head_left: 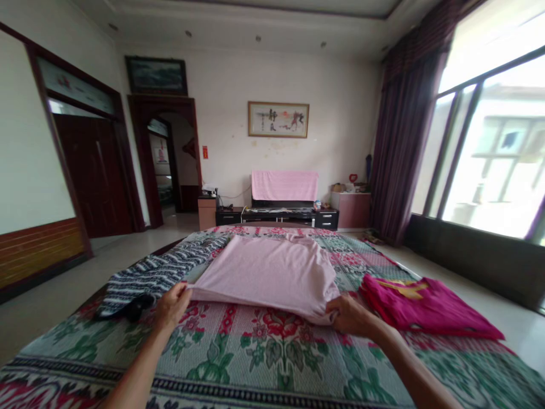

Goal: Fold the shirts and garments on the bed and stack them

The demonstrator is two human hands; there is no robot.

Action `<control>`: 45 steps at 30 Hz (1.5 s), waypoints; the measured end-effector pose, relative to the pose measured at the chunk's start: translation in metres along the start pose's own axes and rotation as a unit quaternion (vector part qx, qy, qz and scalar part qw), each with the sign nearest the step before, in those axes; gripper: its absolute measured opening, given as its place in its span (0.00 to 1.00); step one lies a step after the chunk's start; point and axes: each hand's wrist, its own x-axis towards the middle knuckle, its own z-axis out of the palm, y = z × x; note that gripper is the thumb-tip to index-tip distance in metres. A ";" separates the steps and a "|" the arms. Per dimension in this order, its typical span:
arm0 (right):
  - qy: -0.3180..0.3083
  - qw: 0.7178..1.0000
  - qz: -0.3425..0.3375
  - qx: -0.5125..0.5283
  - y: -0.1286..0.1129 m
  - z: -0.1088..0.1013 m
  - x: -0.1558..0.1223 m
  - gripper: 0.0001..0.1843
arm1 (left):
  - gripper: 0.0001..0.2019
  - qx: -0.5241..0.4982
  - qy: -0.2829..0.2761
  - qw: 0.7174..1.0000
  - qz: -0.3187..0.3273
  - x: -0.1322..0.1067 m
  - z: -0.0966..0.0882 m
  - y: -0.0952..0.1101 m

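Observation:
A pale pink shirt (268, 272) lies spread over a flowered bedspread (281, 363), its near edge stretched between my hands. At the near left corner, my left hand (174, 304) pinches the cloth. My right hand (351, 313) is closed on the near right corner, where the fabric bunches a little. To the left of the shirt lies a black-and-white striped garment (157, 275), loosely spread. On the right rests a folded magenta garment (434, 307) with a yellow patch on top.
Beyond the bed, a low black cabinet (264, 216) stands against the wall, with a pink cloth (284, 184) draped over something on it. A door (93, 173) is at the left, and a dark curtain (394, 136) hangs beside the window at the right.

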 end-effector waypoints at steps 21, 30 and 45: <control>-0.276 0.947 0.088 0.137 -0.006 -0.033 -0.012 0.18 | 0.20 0.297 -0.030 0.952 0.060 -0.011 -0.007 0.009; 0.017 0.976 0.206 0.074 0.049 -0.023 -0.006 0.15 | 0.16 0.309 0.084 0.932 0.170 -0.015 0.005 0.028; 0.168 0.949 0.266 -0.013 0.073 0.018 0.042 0.14 | 0.13 0.168 -0.053 0.923 0.342 -0.038 0.072 0.035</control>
